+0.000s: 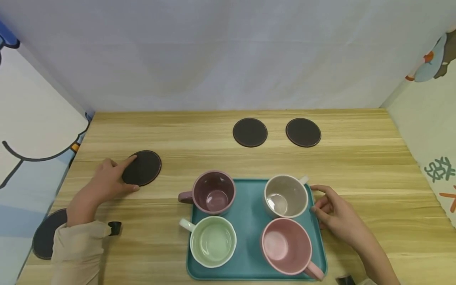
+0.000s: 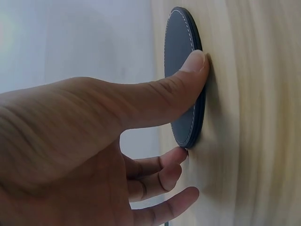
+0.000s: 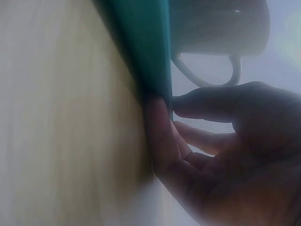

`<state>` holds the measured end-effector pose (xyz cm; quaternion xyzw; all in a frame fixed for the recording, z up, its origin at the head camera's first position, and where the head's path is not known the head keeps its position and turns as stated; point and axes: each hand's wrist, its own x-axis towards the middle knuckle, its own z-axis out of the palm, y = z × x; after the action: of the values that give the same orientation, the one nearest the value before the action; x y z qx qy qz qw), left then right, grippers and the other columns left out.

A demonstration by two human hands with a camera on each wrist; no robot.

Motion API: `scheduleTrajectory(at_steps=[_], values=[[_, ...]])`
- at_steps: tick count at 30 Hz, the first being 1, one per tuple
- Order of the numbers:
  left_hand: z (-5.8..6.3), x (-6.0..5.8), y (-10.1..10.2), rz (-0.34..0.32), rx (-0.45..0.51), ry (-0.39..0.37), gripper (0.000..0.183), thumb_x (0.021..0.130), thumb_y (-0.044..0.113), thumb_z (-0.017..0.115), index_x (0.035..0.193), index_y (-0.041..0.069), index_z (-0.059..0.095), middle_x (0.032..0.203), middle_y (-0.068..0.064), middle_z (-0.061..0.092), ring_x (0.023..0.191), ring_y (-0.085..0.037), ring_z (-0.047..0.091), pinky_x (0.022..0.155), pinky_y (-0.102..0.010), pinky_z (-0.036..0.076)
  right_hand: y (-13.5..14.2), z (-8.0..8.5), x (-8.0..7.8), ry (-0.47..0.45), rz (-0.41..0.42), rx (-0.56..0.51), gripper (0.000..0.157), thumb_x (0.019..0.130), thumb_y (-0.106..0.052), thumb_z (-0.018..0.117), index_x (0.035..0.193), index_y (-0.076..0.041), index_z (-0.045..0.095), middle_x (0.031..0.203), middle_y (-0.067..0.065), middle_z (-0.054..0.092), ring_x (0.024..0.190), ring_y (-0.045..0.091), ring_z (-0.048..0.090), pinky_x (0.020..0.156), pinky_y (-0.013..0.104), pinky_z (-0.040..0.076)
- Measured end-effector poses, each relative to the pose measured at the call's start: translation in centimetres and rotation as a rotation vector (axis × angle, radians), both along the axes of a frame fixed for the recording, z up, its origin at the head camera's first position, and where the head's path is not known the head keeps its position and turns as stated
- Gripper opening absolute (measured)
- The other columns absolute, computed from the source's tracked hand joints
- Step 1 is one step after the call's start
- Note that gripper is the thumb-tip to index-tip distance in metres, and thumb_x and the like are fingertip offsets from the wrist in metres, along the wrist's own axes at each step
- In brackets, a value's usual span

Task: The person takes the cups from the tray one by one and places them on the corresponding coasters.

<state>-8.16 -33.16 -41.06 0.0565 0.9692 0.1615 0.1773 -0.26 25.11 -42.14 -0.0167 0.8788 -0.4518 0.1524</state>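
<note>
My left hand (image 1: 107,183) pinches a round black coaster (image 1: 145,168) at the left of the table, thumb on its near edge and index finger at its far edge. In the left wrist view the stitched coaster (image 2: 181,42) shows a layered rim. At the other side, my right hand (image 1: 336,211) grips the right edge of a teal tray (image 1: 249,237), with the thumb at the rim. On the tray stand a purple mug (image 1: 213,192), a green mug (image 1: 213,241), a cream mug (image 1: 286,196) and a pink mug (image 1: 286,246).
Two more black coasters, a middle one (image 1: 250,132) and a right one (image 1: 303,132), lie toward the back of the wooden table (image 1: 185,142). Another coaster (image 1: 48,233) sits at the left edge, partly behind my sleeve. A pale wall (image 1: 228,59) rises behind.
</note>
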Motion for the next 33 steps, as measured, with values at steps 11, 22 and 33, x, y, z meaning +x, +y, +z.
scheduleTrajectory(at_steps=[11, 22, 33], values=[[0.7, -1.7, 3.0, -0.058, -0.015, 0.025, 0.088, 0.095, 0.027, 0.078, 0.162, 0.0, 0.029, 0.12, -0.041, 0.045, 0.11, -0.055, 0.046, 0.087, -0.064, 0.044, -0.1, 0.2, 0.0, -0.003, -0.006, -0.016, 0.058, 0.096, 0.003, 0.067, 0.15, -0.004, 0.046, 0.098, 0.017, 0.065, 0.073, 0.008, 0.062, 0.059, 0.029, 0.06], [0.7, -2.8, 4.6, -0.079, 0.012, 0.024, 0.078, 0.099, 0.022, 0.072, 0.161, 0.0, 0.031, 0.117, -0.035, 0.051, 0.105, -0.046, 0.047, 0.085, -0.058, 0.045, -0.1, 0.3, -0.1, -0.006, -0.004, -0.015, 0.057, 0.097, 0.003, 0.066, 0.149, -0.003, 0.046, 0.097, 0.017, 0.064, 0.072, 0.008, 0.062, 0.058, 0.029, 0.06], [0.2, -3.6, 6.2, -0.067, 0.018, 0.029, 0.073, 0.103, 0.025, 0.066, 0.164, 0.004, 0.03, 0.12, -0.03, 0.05, 0.105, -0.041, 0.046, 0.084, -0.053, 0.044, -0.1, 0.3, -0.1, -0.007, -0.006, -0.018, 0.056, 0.096, 0.003, 0.066, 0.149, -0.003, 0.046, 0.097, 0.017, 0.064, 0.072, 0.009, 0.061, 0.058, 0.029, 0.06]])
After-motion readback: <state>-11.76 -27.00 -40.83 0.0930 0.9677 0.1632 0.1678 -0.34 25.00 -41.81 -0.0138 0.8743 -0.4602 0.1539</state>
